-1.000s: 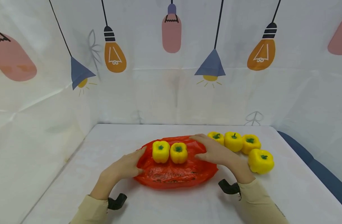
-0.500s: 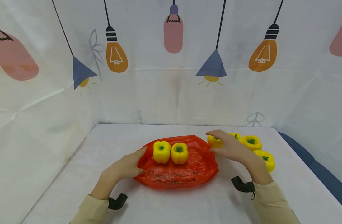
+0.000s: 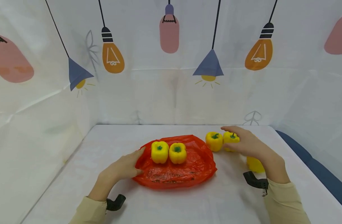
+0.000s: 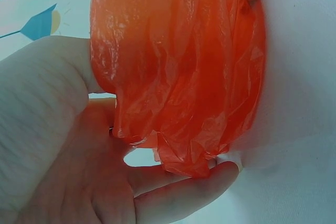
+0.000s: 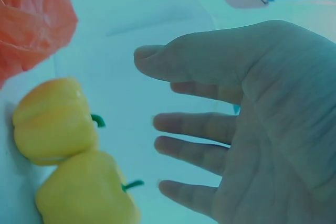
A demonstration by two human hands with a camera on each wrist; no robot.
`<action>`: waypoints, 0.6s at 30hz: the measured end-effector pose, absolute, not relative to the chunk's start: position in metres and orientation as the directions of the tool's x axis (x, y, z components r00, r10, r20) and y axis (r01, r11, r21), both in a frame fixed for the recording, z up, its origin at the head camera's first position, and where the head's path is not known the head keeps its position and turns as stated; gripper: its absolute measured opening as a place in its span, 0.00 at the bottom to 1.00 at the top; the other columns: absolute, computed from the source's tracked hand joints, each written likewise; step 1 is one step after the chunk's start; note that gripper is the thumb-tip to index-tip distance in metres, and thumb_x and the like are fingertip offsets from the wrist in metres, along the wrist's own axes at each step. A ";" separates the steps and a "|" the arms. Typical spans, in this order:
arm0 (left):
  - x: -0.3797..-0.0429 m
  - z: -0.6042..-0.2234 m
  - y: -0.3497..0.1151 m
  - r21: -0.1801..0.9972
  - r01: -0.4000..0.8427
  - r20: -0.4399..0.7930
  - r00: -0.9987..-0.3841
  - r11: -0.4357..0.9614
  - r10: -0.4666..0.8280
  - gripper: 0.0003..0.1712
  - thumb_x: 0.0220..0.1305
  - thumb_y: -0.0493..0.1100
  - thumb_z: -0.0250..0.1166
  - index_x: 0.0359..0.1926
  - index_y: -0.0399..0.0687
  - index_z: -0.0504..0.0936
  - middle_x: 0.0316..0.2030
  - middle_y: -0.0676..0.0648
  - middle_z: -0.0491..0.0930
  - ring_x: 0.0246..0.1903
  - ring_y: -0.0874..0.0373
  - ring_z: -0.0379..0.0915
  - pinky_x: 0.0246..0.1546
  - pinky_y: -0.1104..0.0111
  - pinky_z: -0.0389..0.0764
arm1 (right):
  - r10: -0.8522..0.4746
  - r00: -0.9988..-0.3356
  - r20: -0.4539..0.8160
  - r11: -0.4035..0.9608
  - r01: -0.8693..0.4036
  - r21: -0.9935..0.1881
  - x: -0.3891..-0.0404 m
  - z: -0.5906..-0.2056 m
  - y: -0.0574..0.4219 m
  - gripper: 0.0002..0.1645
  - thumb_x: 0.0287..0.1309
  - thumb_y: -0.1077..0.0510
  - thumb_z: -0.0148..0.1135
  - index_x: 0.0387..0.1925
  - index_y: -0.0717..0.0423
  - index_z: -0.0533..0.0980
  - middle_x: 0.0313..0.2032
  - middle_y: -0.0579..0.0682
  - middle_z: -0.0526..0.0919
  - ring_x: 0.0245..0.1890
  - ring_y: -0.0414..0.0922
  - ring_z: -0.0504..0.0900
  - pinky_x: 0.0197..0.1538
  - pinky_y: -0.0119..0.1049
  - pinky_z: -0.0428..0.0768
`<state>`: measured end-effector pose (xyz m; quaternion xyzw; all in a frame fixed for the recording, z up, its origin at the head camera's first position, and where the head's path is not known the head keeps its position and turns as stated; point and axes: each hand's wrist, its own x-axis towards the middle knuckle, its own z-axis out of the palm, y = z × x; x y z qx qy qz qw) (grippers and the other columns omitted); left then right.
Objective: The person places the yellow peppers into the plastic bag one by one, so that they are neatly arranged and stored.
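In the head view, my left hand point(image 3: 122, 167) holds the left side of a red plastic bag point(image 3: 176, 174). Its thumb and fingers lie around the bag's edge, and the left wrist view shows the crinkled bag point(image 4: 178, 66) between them. Two yellow bell peppers, one left point(image 3: 159, 153) and one right point(image 3: 177, 154), stand upright on the bag. My right hand point(image 3: 253, 147), fingers spread and relaxed, hovers near a bell pepper point(image 3: 229, 138) at the back right. The right wrist view shows a gap between the right fingertips and the closest peppers.
Another yellow bell pepper point(image 3: 214, 141) stands just right of the bag, and one more point(image 3: 255, 164) is partly covered by the right forearm. All rest on a white table point(image 3: 187, 205). A white curtain with printed lamps surrounds the back, and a dark blue chair point(image 3: 295, 147) stands at right.
My right hand has moved from over the bag to the right, now above the peppers beside it. The left hand, the bag and the two peppers on it stay put.
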<state>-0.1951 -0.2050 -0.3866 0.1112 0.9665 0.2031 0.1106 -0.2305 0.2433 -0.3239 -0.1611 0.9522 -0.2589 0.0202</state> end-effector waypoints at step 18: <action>-0.196 -0.387 -0.206 0.419 0.169 -0.176 -0.949 0.892 0.262 0.49 0.60 0.47 0.69 0.78 0.49 0.55 0.75 0.46 0.61 0.73 0.43 0.58 0.70 0.41 0.64 | -0.298 -0.952 -0.068 0.859 -0.236 -0.455 -0.227 -0.322 0.297 0.43 0.58 0.43 0.66 0.70 0.56 0.65 0.64 0.68 0.72 0.62 0.68 0.70 0.54 0.72 0.72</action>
